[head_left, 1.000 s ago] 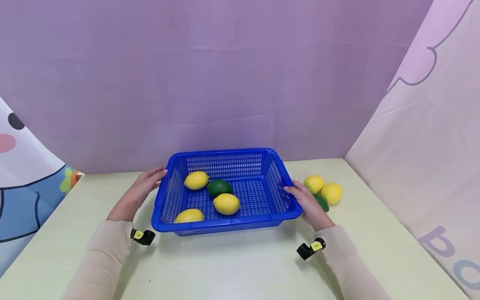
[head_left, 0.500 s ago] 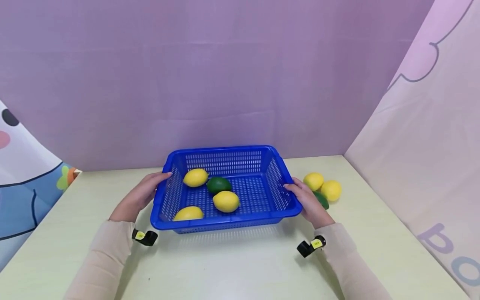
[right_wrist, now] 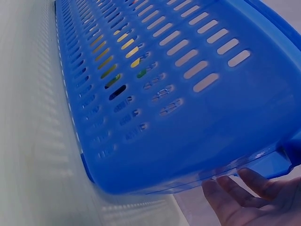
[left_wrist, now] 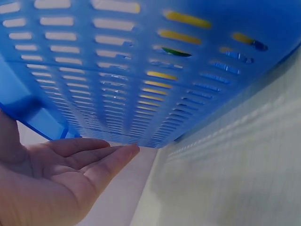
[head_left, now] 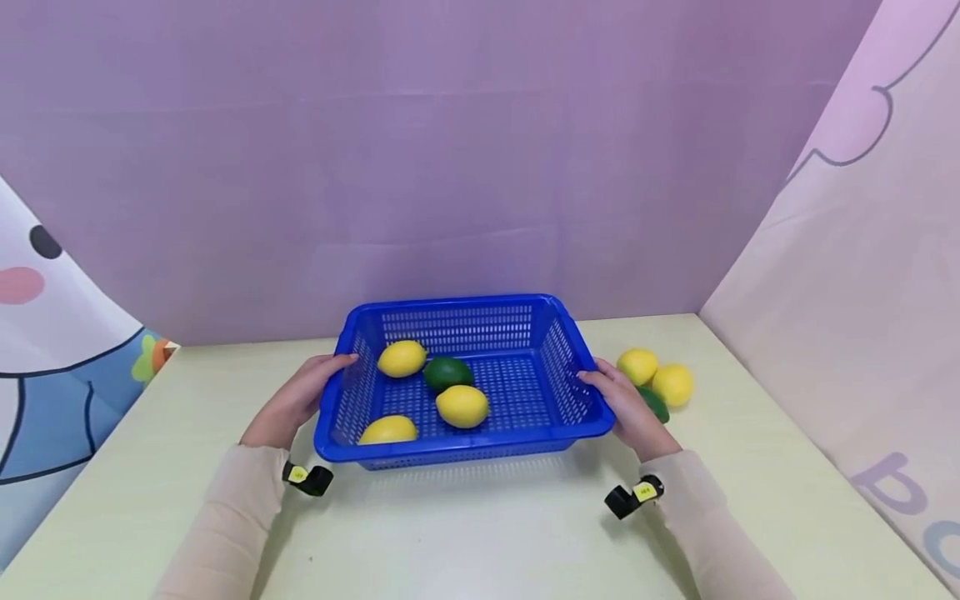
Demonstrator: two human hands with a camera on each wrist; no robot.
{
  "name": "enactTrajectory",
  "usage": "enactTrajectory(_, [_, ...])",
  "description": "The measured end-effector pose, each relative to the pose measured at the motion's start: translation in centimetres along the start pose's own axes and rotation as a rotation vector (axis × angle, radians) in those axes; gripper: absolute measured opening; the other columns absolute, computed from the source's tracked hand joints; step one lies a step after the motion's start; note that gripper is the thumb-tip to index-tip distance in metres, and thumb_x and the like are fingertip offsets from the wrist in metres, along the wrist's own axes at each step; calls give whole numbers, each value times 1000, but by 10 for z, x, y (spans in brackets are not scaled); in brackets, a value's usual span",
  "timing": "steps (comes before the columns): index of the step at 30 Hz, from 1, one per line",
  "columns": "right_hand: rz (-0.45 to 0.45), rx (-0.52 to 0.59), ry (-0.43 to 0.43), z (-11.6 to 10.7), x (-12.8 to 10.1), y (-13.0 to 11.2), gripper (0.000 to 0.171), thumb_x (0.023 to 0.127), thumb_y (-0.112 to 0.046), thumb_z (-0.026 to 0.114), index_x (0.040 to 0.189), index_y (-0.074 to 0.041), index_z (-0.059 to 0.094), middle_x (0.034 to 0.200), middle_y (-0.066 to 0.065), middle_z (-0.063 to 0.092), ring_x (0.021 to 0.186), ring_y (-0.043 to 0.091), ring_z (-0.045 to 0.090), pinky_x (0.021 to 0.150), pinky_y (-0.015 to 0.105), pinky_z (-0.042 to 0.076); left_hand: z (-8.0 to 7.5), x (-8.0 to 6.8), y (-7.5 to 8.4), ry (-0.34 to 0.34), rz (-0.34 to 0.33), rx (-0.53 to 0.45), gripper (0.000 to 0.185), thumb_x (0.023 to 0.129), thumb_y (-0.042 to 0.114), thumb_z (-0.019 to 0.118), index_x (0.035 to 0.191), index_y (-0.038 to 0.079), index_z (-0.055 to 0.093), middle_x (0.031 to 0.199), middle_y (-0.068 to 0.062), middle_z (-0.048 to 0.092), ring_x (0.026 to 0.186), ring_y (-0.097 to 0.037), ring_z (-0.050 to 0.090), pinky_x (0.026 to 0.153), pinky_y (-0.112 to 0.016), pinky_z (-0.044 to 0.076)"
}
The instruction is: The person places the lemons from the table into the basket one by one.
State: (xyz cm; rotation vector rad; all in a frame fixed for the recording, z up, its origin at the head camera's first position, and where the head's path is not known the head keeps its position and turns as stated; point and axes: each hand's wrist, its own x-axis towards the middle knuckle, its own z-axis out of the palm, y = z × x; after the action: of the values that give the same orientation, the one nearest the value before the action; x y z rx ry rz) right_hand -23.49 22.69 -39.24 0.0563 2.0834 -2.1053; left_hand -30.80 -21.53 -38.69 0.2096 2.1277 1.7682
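At both ends, fingers pinch the basket rim.

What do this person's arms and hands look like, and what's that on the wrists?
Both the left hand and right hand are bare, without gloves. The long sleeves are plain cream. Each wrist wears a black strap with a yellow label, its print too small to read, and a chunky black block.
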Motion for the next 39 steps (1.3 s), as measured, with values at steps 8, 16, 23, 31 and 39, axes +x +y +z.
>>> enactTrajectory(8, [0,-6,-30,-4,-5,1,58,98,-27,44,146,-2,23,111,12,54,88,17,61,78,32,55,6,1,-3,-21,-28,-62,62,100,37,40,138,-11,33,103,-11,68,84,-20,69,75,-36,56])
enactTrajectory(16, [-21,-39,-44,-13,-7,-3,59,100,-33,40,143,4,23,101,8,57,83,14,61,74,28,55,11,4,-2,-32,-31,-119,66,99,39,41,143,-7,25,108,-10,65,89,-19,67,77,-35,56])
enactTrajectory(23, [-79,-300,47,-17,-11,-7,66,100,-44,37,142,5,30,127,25,48,107,28,54,98,41,44,14,4,-5,-19,-36,-135,63,99,36,41,141,-9,28,106,-11,66,87,-19,68,76,-34,56])
enactTrajectory(31, [-190,-404,67,-26,-15,-12,60,102,-39,35,140,7,31,140,29,38,129,44,38,104,53,33,16,3,-11,-5,-43,-114,63,100,39,41,142,-7,29,113,-15,64,91,-21,67,79,-35,55])
enactTrajectory(39, [-305,-442,54,-37,-10,-23,56,102,-37,37,137,6,36,138,28,41,128,43,39,103,53,34,6,0,-4,0,-17,-139,64,99,38,41,142,-8,27,100,-6,68,83,-17,68,74,-33,57])
